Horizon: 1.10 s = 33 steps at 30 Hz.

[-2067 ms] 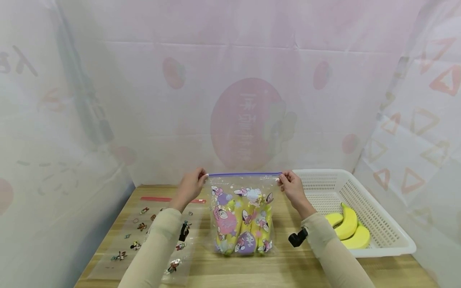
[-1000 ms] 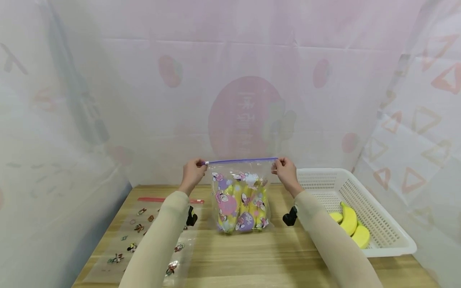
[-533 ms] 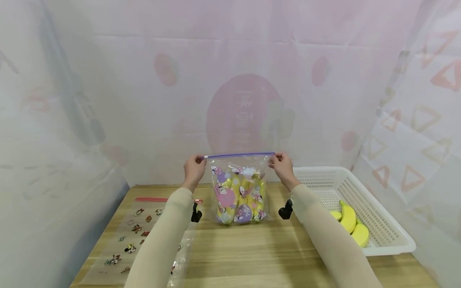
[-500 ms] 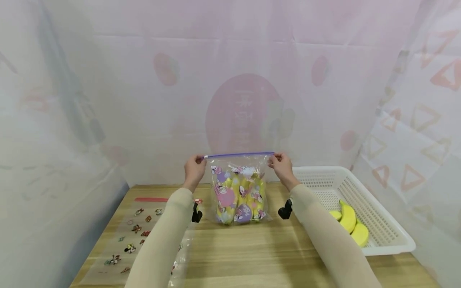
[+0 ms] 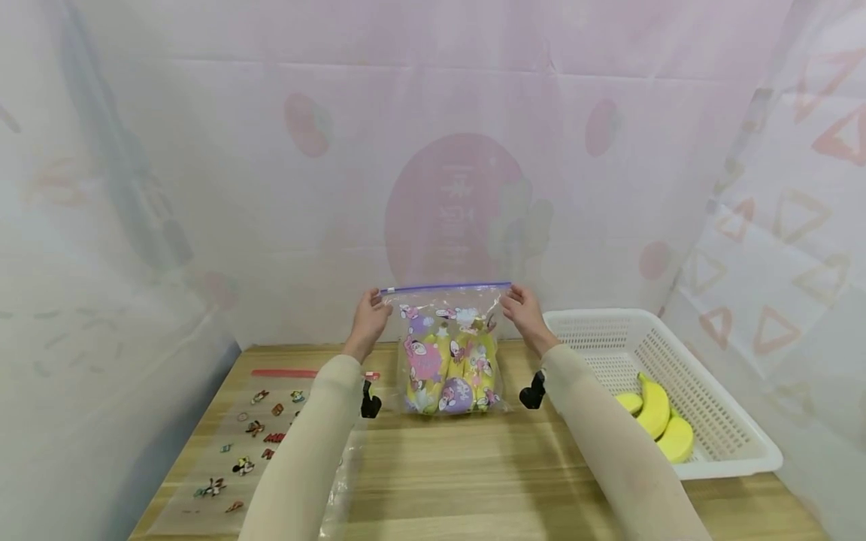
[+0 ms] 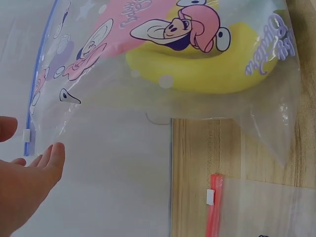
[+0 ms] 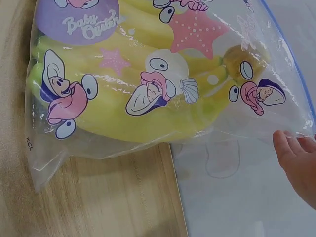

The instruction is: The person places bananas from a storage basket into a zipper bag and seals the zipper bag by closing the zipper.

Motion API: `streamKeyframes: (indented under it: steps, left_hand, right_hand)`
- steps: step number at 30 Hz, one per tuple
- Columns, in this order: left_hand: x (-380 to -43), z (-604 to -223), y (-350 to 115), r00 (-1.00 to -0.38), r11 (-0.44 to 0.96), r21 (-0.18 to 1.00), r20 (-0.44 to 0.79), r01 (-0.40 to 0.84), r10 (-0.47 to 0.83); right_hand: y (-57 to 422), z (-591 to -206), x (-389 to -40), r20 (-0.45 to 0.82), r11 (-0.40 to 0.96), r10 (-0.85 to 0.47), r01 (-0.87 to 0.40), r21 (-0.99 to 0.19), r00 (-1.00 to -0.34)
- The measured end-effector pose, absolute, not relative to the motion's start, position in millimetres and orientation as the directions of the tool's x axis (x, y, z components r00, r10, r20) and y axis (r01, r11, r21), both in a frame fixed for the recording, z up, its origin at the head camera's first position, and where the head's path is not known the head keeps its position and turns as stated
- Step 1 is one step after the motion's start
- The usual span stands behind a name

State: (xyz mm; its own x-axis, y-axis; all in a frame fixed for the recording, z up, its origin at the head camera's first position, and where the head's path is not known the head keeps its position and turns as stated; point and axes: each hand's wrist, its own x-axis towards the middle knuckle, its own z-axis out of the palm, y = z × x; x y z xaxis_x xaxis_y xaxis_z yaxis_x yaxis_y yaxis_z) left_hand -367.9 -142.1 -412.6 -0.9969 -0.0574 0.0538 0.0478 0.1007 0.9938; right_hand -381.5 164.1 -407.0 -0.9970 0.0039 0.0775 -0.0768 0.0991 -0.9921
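Bag (image 5: 425,361): seen upright at worktop's (image 5: 446,473) far side; presumably light, limp, slippery, best pinched by its top corners.
Left grip (image 5: 368,321): loosely parted, nothing pinched.
Right grip (image 5: 528,315): fingers extended, nothing visibly pinched.

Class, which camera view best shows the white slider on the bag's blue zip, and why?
The left wrist view: the white slider appears large and uncovered, near the left hand. The head view shows it only small, on the blue zip; the right wrist view has part of the zip but no slider.
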Motion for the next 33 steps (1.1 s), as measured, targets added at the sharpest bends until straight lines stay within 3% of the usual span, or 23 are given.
streamKeyframes:
  steps: [5, 14, 23, 33]
  left_hand:
    - [-367.0, -419.3, -141.5, -1.0, 0.034, 0.999, 0.001, 0.001, -0.006]
    - [-361.3, -433.2, -144.2, -0.999, 0.069, 0.998, -0.007, -0.004, 0.047]
    - [-329.1, -443.8, -182.6, -0.991, 0.284, 0.959, -0.034, 0.004, 0.127]
    - [-299.7, -452.6, -238.8, -0.991, 0.521, 0.854, -0.066, 0.003, 0.115]
  right_hand:
    - [167.9, -411.8, -381.5, 0.067, 0.148, -0.023, -0.069, -0.986, -0.998]
    - [173.2, -422.7, -378.5, 0.032, 0.269, -0.071, -0.05, -0.962, -0.997]
    - [154.1, -422.9, -349.5, 0.058, 0.556, -0.009, -0.053, -0.83, -0.998]
    - [95.1, -437.6, -296.3, 0.09, 0.701, -0.277, -0.265, -0.662, -0.957]
